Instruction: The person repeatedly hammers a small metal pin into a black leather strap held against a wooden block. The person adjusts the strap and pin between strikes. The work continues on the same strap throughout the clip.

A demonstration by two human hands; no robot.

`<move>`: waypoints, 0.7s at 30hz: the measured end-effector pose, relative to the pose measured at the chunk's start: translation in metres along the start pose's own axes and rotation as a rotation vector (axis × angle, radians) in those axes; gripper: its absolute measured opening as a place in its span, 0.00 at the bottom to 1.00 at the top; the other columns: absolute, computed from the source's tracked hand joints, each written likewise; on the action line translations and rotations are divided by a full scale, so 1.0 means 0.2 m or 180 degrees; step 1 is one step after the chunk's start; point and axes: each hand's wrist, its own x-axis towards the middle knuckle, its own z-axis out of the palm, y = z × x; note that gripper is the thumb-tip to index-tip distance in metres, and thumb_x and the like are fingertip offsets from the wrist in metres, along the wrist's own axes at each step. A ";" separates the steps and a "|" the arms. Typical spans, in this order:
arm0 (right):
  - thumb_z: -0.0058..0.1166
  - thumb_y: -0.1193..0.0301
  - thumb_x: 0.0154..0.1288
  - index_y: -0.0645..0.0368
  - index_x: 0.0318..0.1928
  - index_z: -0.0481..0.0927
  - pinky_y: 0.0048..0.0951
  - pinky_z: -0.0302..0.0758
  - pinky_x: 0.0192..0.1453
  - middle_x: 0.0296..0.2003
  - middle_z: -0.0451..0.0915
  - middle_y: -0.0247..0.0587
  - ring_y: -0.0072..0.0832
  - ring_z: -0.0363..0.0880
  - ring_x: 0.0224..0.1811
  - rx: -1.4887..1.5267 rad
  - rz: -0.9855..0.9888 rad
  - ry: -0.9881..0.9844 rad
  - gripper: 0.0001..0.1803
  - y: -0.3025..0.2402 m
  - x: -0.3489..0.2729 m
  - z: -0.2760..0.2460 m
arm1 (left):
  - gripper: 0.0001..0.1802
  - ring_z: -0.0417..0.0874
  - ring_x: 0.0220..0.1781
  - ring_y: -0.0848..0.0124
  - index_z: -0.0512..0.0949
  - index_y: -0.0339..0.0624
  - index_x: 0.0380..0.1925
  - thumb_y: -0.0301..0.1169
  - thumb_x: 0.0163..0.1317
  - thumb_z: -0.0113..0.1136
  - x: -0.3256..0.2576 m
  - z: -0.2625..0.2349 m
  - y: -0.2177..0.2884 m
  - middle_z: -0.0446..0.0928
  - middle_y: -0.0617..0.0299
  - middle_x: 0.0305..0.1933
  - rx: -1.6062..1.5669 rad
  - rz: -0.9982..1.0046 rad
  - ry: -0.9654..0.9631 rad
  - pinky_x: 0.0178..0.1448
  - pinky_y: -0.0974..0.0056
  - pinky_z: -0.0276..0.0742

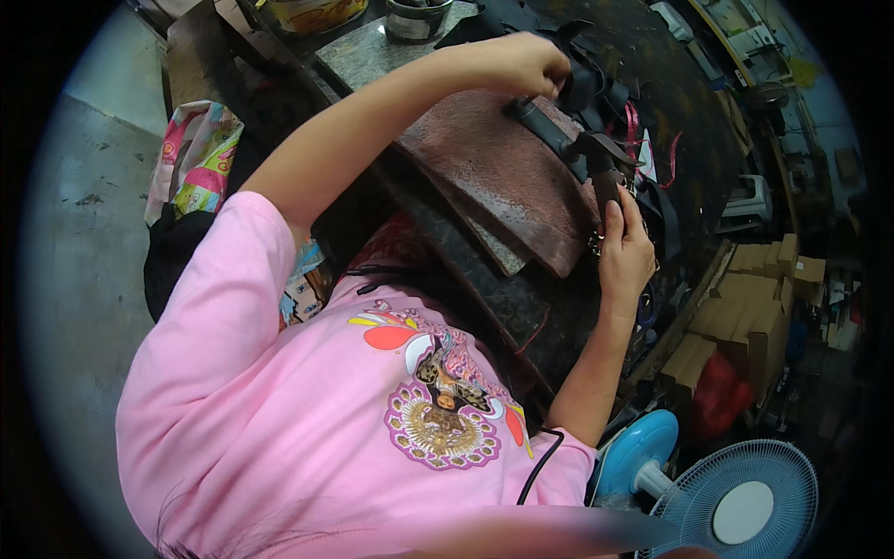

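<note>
My left hand (pixel 542 65) reaches across to the far side of the work surface, its fingers curled closed. What it grips, if anything, is hidden beside a pile of black strap-like strips (pixel 585 86). Nearer to me, my right hand (pixel 626 247) holds a dark brown leather-like strap (pixel 607 184), the thumb pressed flat along it. Small shiny metal pieces show at both sides of this hand. Between the hands a dark grey-green bar-like piece (pixel 542 128) lies over a worn reddish-brown board (pixel 498 168).
Under the board is a speckled grey stone slab (pixel 358 58). A dark tin (pixel 417 19) and a yellow tub (pixel 317 13) stand at the back. Thin pink ribbons (pixel 633 130) lie right of the strips. Cardboard boxes (pixel 745 298) and a blue-white fan (pixel 740 508) are at right.
</note>
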 end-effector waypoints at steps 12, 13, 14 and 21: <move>0.48 0.53 0.75 0.48 0.62 0.78 0.27 0.71 0.31 0.24 0.79 0.33 0.19 0.76 0.25 0.0235 -0.0266 0.0168 0.22 0.08 -0.02 0.08 | 0.10 0.84 0.40 0.77 0.81 0.35 0.45 0.28 0.66 0.62 -0.25 0.22 -0.07 0.83 0.61 0.39 -0.2353 -0.0788 0.1453 0.41 0.72 0.83; 0.48 0.53 0.75 0.48 0.62 0.78 0.27 0.71 0.31 0.24 0.79 0.33 0.19 0.76 0.25 0.0178 -0.0333 0.0212 0.22 0.08 -0.02 0.08 | 0.10 0.84 0.38 0.77 0.81 0.35 0.43 0.28 0.65 0.62 -0.26 0.24 -0.07 0.83 0.60 0.37 -0.2371 -0.0743 0.1579 0.40 0.72 0.82; 0.48 0.53 0.75 0.47 0.62 0.78 0.27 0.71 0.31 0.24 0.79 0.33 0.19 0.76 0.25 0.0165 -0.0338 0.0221 0.22 0.08 -0.01 0.08 | 0.09 0.85 0.36 0.76 0.82 0.34 0.42 0.27 0.64 0.63 -0.26 0.26 -0.07 0.84 0.60 0.36 -0.2388 -0.0698 0.1704 0.40 0.71 0.82; 0.47 0.53 0.75 0.47 0.62 0.78 0.26 0.70 0.30 0.23 0.77 0.32 0.18 0.75 0.24 0.0175 -0.0309 0.0202 0.22 0.09 -0.01 0.08 | 0.07 0.86 0.33 0.74 0.82 0.34 0.37 0.26 0.61 0.64 -0.27 0.27 -0.07 0.84 0.58 0.31 -0.1993 -0.0545 0.1803 0.40 0.69 0.81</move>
